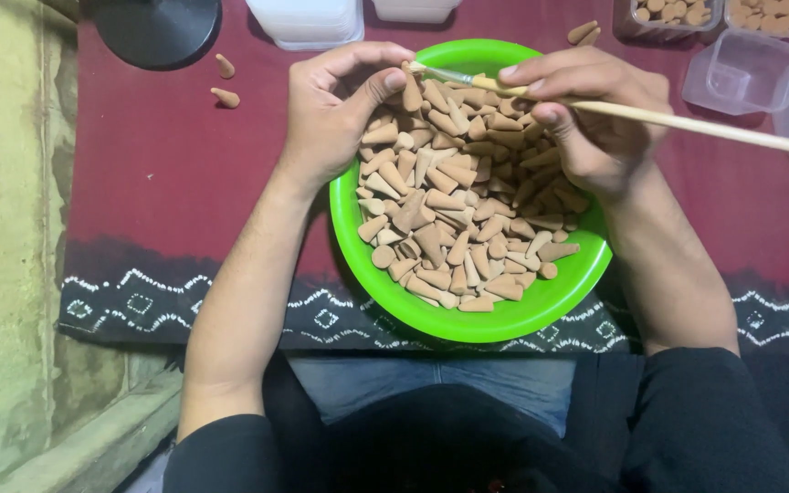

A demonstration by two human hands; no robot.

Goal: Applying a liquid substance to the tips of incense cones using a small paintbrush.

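Dark sleeves and blue denim lap closest to the lens, at the bottom edge; beyond, maroon cloth [166, 173] with a white zigzag border spread over the table; on it, centred, green bowl [504, 319] heaped with tan clay cones [468, 215] lying every which way; farther back, clear plastic boxes [741, 68], some with cones inside, a black round base [157, 27] at top left, two stray cones [225, 80] beside it.

Left hand [331, 119] over the bowl's far-left rim, grip narrow, thumb and forefinger pinched on a single cone [411, 91], tip up and tilted slightly; right hand [586, 119] over the far-right rim, grip closed pencil-fashion on a thin wooden paintbrush [687, 121].

Brush's long axis running nearly level, handle trailing out to the right past the boxes, bristle end [417, 68] pointing left; bristles touching or just shy of the held cone's upper end, cannot tell which; cone lying straight left of the brush grip, along the brush's own line; right hand the nearer to the brush tip's work, left hand the steadier of the cone.
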